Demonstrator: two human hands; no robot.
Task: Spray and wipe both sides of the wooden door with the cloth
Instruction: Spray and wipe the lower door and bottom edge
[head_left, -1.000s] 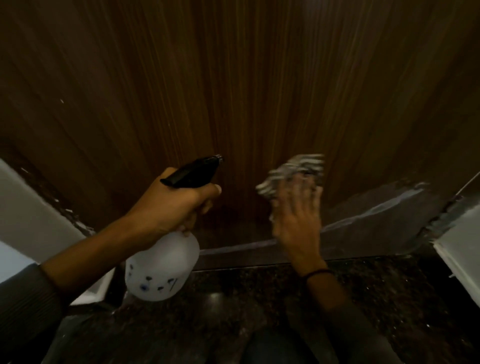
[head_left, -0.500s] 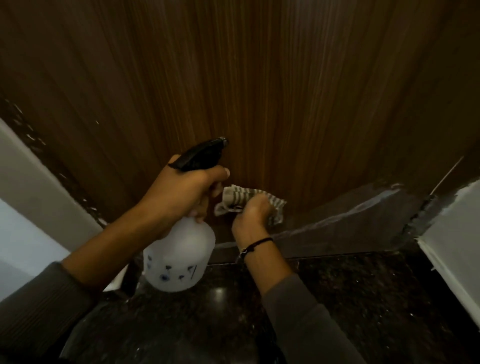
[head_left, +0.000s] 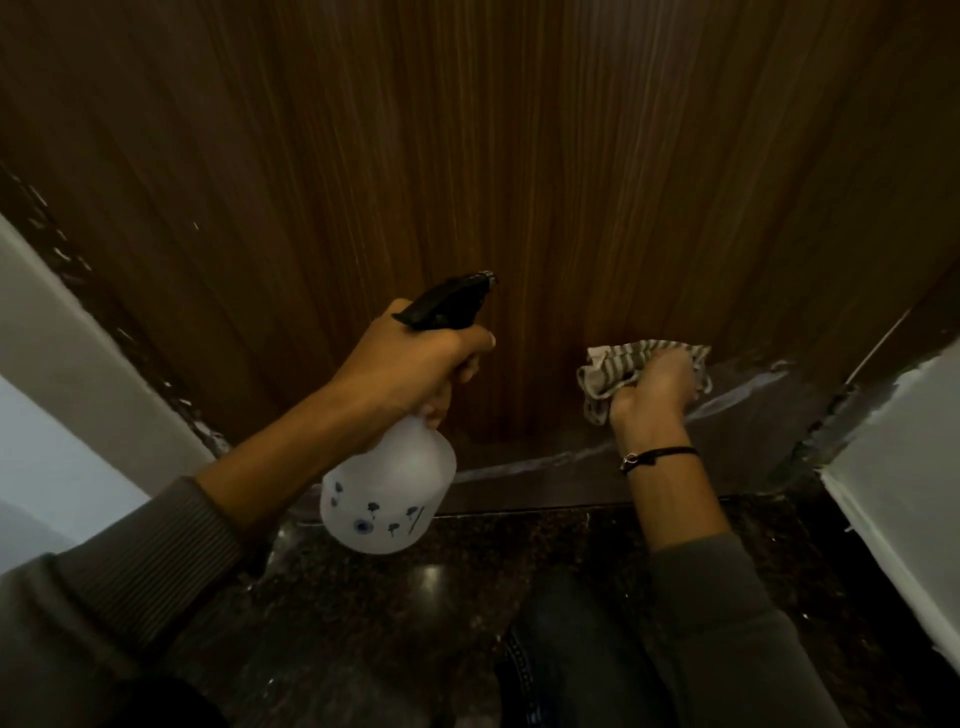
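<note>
The right hand (head_left: 654, 387) is gripping the cloth (head_left: 618, 364), its fingers curling round a bunched striped wad and pressing it against the door (head_left: 467, 156) low down, just above the floor (head_left: 363, 597). To its left and apart from it, the left hand (head_left: 410, 364) is clasping the neck of the bottle (head_left: 387, 493). The black nozzle (head_left: 457, 296) above that hand is pointing at the wood.

Judging by how low the cloth is working, the wiping seems to be reaching the bottom of this face. A pale smear is running along the door's foot beside the right hand, so that strip probably needs more passes. The door's other side is not showing and is likely left to do.

The bottle is bearing small blue flower prints. No brand or readable writing is showing anywhere.
</note>
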